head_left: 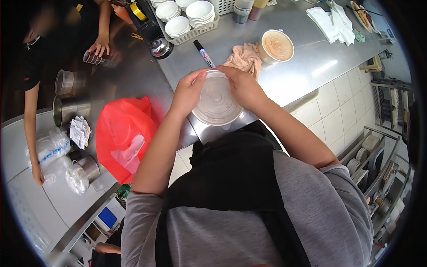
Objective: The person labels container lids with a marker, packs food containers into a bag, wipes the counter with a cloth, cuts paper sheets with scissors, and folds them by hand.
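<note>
At the steel counter's front edge, a round takeaway bowl with a translucent plastic lid (217, 100) sits between my hands. My left hand (190, 90) grips the lid's far left rim, its thumb lying on top. On the far right rim my right hand (242, 87) is closed, with its fingers partly hidden. The bowl's sides and contents are mostly out of sight under the lid. Just beyond my hands lie a black-capped marker (204, 54) and a crumpled pinkish-brown cloth (245, 58). Another lidded paper bowl (276, 46) with orange-brown contents stands to the right.
A red bag (126, 133) is left of my left forearm. White bowls (199, 14) are stacked in a basket at the back, near a call bell (160, 47). A co-worker's hand (101, 45) touches clear cups (92, 57). White napkins (331, 22) lie far right.
</note>
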### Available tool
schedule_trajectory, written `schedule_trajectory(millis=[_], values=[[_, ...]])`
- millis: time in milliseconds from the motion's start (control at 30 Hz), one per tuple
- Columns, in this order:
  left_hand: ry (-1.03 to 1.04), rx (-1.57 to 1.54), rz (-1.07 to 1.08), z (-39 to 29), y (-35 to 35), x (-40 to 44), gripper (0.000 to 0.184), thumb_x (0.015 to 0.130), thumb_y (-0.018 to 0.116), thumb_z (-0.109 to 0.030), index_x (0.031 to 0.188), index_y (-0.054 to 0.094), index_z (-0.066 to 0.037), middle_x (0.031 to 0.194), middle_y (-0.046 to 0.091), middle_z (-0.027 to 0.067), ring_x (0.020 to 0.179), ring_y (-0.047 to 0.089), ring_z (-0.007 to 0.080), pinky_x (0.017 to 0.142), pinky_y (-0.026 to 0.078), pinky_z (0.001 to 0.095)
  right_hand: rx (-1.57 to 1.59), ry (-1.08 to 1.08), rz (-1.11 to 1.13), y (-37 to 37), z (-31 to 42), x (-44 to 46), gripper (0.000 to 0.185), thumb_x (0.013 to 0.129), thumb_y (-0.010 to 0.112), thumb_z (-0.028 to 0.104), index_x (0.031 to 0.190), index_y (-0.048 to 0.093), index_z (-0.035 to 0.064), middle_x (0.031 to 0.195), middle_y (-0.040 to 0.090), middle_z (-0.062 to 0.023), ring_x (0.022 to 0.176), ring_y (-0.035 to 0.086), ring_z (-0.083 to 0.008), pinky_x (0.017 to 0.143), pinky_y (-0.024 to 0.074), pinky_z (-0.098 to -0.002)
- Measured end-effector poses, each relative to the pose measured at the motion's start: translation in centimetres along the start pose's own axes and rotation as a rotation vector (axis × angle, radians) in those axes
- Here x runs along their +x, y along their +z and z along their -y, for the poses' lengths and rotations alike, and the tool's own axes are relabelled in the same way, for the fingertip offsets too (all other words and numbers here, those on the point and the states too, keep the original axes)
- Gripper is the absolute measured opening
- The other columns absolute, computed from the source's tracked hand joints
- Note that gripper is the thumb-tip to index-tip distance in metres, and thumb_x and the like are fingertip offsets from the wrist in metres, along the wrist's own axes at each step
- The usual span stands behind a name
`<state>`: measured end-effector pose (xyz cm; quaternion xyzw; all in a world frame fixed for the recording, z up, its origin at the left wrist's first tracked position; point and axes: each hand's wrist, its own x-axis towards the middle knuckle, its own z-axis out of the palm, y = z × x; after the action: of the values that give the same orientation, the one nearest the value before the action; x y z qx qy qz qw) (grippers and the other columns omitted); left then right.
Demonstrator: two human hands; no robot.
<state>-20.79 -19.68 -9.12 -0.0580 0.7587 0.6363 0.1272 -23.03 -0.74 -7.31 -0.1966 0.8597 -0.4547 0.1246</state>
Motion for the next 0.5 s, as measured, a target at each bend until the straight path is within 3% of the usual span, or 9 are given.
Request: schedule_trajectory(millis=[67, 167, 267, 300, 333, 367, 433, 467, 500], values=[[-0.092, -0.055, 0.067, 0.1, -0.1, 0.1, 0.034, 0.103, 0.042, -0.026, 0.121, 0.062, -0.004, 0.110, 0.066, 0.0055, 0.099, 0.059, 0.0100, 0.089, 0.046, 0.0253, -0.041, 0.017, -0.007, 0.3, -0.2, 0.1, 0.041, 0.085, 0.045, -0.003, 0.123, 0.056, 0.0043, 0.113, 0.063, -0.0216, 0.101, 0.061, -0.0365, 0.086, 0.0489, -0.0409], [-0.090, -0.168, 0.116, 0.8, -0.1, -0.1, 0.036, 0.103, 0.042, -0.027, 0.124, 0.059, -0.003, 0.131, 0.055, 0.0106, 0.114, 0.053, 0.0163, 0.097, 0.041, 0.0295, -0.028, -0.018, -0.034, 0.6, -0.8, -0.2, 0.038, 0.088, 0.045, 0.000, 0.125, 0.054, 0.0016, 0.114, 0.062, -0.0230, 0.104, 0.060, -0.0369, 0.089, 0.0474, -0.0400], [0.088, -0.209, -0.147, 0.8, 1.0, -0.3, 0.041, 0.103, 0.041, -0.030, 0.133, 0.051, -0.004, 0.139, 0.046, 0.0138, 0.122, 0.046, 0.0174, 0.101, 0.038, 0.0304, 0.012, -0.082, -0.048, 0.2, -0.8, 0.1, 0.038, 0.091, 0.047, 0.004, 0.128, 0.050, -0.0006, 0.121, 0.057, -0.0233, 0.112, 0.056, -0.0374, 0.096, 0.0433, -0.0396], [0.208, -0.041, -0.369, 0.8, 1.2, 0.4, 0.040, 0.102, 0.043, -0.028, 0.133, 0.050, -0.004, 0.137, 0.046, 0.0141, 0.120, 0.046, 0.0184, 0.100, 0.038, 0.0315, -0.007, -0.077, -0.046, 0.2, -0.7, 0.3, 0.039, 0.092, 0.048, 0.007, 0.131, 0.048, -0.0005, 0.127, 0.054, -0.0228, 0.117, 0.053, -0.0380, 0.100, 0.0406, -0.0405], [0.275, 0.019, -0.533, 0.2, 0.0, 1.5, 0.038, 0.101, 0.046, -0.027, 0.131, 0.051, -0.005, 0.131, 0.048, 0.0137, 0.115, 0.048, 0.0194, 0.098, 0.039, 0.0327, -0.424, -0.128, -0.155, 0.5, -0.3, 0.2, 0.047, 0.093, 0.054, 0.020, 0.138, 0.044, 0.0075, 0.142, 0.043, -0.0165, 0.129, 0.042, -0.0352, 0.105, 0.0337, -0.0462], [0.328, 0.088, -0.703, -0.4, -1.3, 2.7, 0.036, 0.099, 0.049, -0.025, 0.129, 0.052, -0.005, 0.125, 0.050, 0.0133, 0.110, 0.049, 0.0203, 0.097, 0.039, 0.0338, -0.425, -0.151, -0.166, 0.5, 0.4, 0.0, 0.047, 0.093, 0.054, 0.020, 0.138, 0.044, 0.0075, 0.142, 0.043, -0.0165, 0.129, 0.042, -0.0352, 0.105, 0.0337, -0.0462], [0.410, 0.076, -1.004, -0.2, -7.9, 8.6, 0.029, 0.091, 0.061, -0.019, 0.117, 0.059, -0.005, 0.103, 0.053, 0.0109, 0.092, 0.050, 0.0238, 0.089, 0.041, 0.0375, -0.655, -0.407, -0.076, 0.4, 2.6, -0.6, 0.058, 0.091, 0.055, 0.039, 0.143, 0.040, 0.0185, 0.150, 0.035, -0.0080, 0.137, 0.032, -0.0312, 0.107, 0.0250, -0.0603], [0.349, 0.318, -1.149, -2.1, -10.2, 9.9, 0.031, 0.086, 0.066, -0.022, 0.111, 0.063, -0.004, 0.105, 0.056, 0.0139, 0.095, 0.051, 0.0269, 0.090, 0.041, 0.0378, -0.655, -0.419, -0.080, 0.7, 2.5, -0.9, 0.058, 0.091, 0.055, 0.039, 0.143, 0.040, 0.0185, 0.150, 0.035, -0.0080, 0.137, 0.032, -0.0312, 0.107, 0.0250, -0.0603], [0.151, 0.334, -1.038, -2.4, -12.2, 11.3, 0.030, 0.086, 0.067, -0.024, 0.108, 0.065, -0.004, 0.108, 0.057, 0.0160, 0.101, 0.051, 0.0288, 0.092, 0.041, 0.0376, -0.681, -0.397, -0.032, 1.3, 2.1, -1.2, 0.061, 0.090, 0.055, 0.043, 0.144, 0.039, 0.0207, 0.150, 0.035, -0.0059, 0.138, 0.032, -0.0304, 0.108, 0.0253, -0.0586]])
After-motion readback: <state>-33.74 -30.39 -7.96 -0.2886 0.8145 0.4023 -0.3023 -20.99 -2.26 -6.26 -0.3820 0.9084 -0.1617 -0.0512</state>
